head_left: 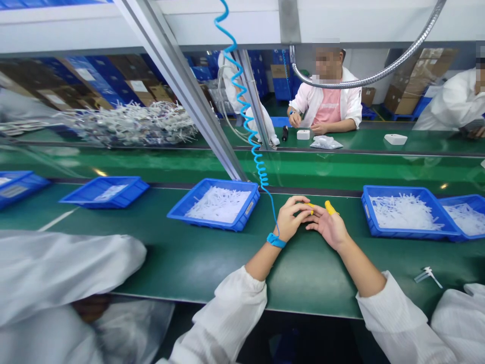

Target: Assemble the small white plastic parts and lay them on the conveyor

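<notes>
My left hand (pixel 291 218) wears a blue wrist strap (pixel 276 240) and is closed at the fingertips of my right hand (pixel 330 228). Its fingers pinch a yellow finger cot (pixel 311 208) on a right fingertip. Palm turned up, my right hand is open with its fingers stretched toward the left one. Another yellow finger cot (pixel 330 207) covers the right thumb. Both hands are above the green work surface (pixel 303 273), between two blue trays. Part of the pinched fingertip is hidden behind the left fingers.
Blue trays (pixel 245 215) (pixel 411 233) hold white plastic pieces. A coiled blue cord (pixel 261 169) hangs down to the wrist strap. One small white part (pixel 428 275) lies at right. Co-workers' sleeves (pixel 68 268) reach in nearby; a person (pixel 329 103) sits across the green belt (pixel 322 169).
</notes>
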{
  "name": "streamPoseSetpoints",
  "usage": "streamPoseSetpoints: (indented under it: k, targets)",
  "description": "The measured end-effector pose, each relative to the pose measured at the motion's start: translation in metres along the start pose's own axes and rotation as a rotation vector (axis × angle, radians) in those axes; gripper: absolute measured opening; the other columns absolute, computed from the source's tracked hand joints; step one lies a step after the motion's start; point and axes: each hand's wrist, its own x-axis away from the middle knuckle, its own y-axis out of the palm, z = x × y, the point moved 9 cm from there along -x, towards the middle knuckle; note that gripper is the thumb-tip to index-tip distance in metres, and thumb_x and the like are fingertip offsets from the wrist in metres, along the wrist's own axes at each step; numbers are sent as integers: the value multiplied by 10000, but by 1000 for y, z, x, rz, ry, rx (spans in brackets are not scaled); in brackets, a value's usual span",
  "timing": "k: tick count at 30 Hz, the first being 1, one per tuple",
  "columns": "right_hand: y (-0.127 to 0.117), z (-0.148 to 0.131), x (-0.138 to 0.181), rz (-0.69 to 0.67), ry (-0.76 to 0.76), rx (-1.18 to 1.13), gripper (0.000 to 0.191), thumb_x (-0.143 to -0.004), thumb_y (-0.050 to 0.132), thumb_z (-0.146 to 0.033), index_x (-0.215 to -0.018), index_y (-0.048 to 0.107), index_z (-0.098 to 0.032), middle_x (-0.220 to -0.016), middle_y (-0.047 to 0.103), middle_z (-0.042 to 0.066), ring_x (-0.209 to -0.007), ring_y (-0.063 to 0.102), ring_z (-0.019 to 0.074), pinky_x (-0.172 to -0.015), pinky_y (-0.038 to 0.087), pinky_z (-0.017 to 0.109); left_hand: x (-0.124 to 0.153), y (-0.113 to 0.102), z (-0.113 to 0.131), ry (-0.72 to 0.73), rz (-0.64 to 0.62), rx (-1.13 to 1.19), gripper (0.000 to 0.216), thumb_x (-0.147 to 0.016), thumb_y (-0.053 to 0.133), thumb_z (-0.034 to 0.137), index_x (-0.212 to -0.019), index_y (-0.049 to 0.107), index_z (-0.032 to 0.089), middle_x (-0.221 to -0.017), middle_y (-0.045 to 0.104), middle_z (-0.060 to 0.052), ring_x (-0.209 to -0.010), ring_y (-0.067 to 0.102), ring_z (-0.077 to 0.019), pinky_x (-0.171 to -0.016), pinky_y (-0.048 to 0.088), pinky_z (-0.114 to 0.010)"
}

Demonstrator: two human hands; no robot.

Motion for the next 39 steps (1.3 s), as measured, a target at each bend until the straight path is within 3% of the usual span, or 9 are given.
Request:
streamPoseSetpoints:
  k: [6, 17, 20, 28, 33, 36, 39]
  targets:
    - [-3, 0, 0, 19, 0, -29, 544, -1032, 490, -632, -1161, 766, -181, -1082, 757, 117, -947, 703, 235, -773, 601, 352, 1, 1, -2, 38, -9, -27, 113, -999, 709, 275, -1000, 812, 230, -1279, 684, -95, -1217, 650, -253, -1086, 536, -467]
    - [-9, 1, -1, 32, -12, -100, 591, -1054, 411, -596, -1239, 753, -151, -1149, 758, 137, -889, 697, 211, -762, 600, 322, 2, 5, -4, 1, -50, 30, 139, -998, 711, 297, -1041, 828, 237, -1337, 682, -108, -1229, 667, -258, -1077, 566, -476]
    - [-7, 0, 0, 34, -5, -102, 601, -1063, 389, -589, -1274, 744, -152, -1227, 747, 145, -878, 694, 203, -762, 597, 317, 0, 6, -2, 2, -55, 22, 140, -1000, 704, 302, -1023, 820, 227, -1330, 684, -114, -1217, 672, -257, -1080, 564, -481]
    - [-3, -1, 1, 31, 24, -119, 627, -1074, 358, -610, -1242, 761, -160, -1114, 765, 130, -860, 689, 208, -748, 592, 317, -2, 3, 6, -1, -18, 21, 109, -995, 697, 289, -1004, 751, 196, -1262, 694, -118, -1205, 667, -255, -1055, 560, -452]
    - [4, -3, 2, 13, 41, -75, 658, -1073, 317, -629, -1216, 766, -169, -1316, 725, 162, -916, 678, 221, -766, 588, 334, -3, 1, 5, -9, 2, 48, 233, -963, 738, 312, -1161, 699, 194, -1249, 704, -132, -1205, 662, -273, -1045, 556, -470]
    - [6, -2, 3, 3, 48, -69, 678, -1071, 302, -640, -1207, 769, -169, -1315, 724, 168, -958, 669, 236, -784, 585, 350, -3, 3, 5, -7, -20, 23, 323, -948, 754, 305, -1248, 697, 200, -1263, 709, -129, -1220, 654, -282, -1079, 533, -480]
    - [7, -1, 3, -5, 59, -79, 719, -1069, 282, -657, -1206, 774, -151, -1252, 735, 168, -955, 659, 238, -794, 581, 354, -2, 6, 2, -49, -48, 20, 278, -957, 744, 305, -1217, 730, 209, -1192, 734, -111, -1138, 678, -271, -1008, 561, -445]
